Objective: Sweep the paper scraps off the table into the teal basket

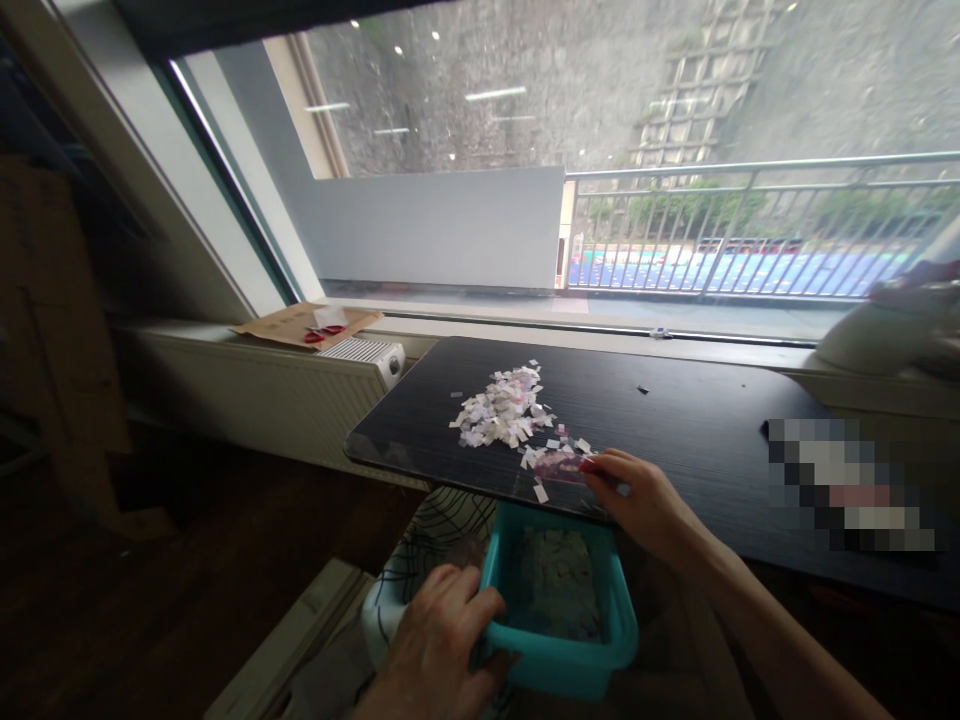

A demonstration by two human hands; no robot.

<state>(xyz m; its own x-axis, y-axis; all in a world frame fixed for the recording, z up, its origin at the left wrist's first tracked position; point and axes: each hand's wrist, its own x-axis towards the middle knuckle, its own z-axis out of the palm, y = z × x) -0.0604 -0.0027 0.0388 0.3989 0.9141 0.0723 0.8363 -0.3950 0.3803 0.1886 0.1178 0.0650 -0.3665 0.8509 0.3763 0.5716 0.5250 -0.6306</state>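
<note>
My left hand (444,632) is closed on the left rim of a teal plastic bin (559,665), thumb outside and fingers over the edge. The bin sits just below the table's front edge, with pale paper scraps (559,575) inside. At the table's front edge, my right hand (637,495) has thumb and fingers pinched at the right end of a thin, flat reddish piece (556,466), whose kind I cannot make out. Several small white slips lie around that piece. Behind it, toward the left, rises a loose heap of cut paper scraps (502,408).
The black table (637,410) stands against a window sill. Red-handled scissors (324,333) lie on brown paper (277,325) beside a radiator (300,385). A blurred-out object (855,487) rests on the table's right side. A pale bulky object (885,330) stands far right.
</note>
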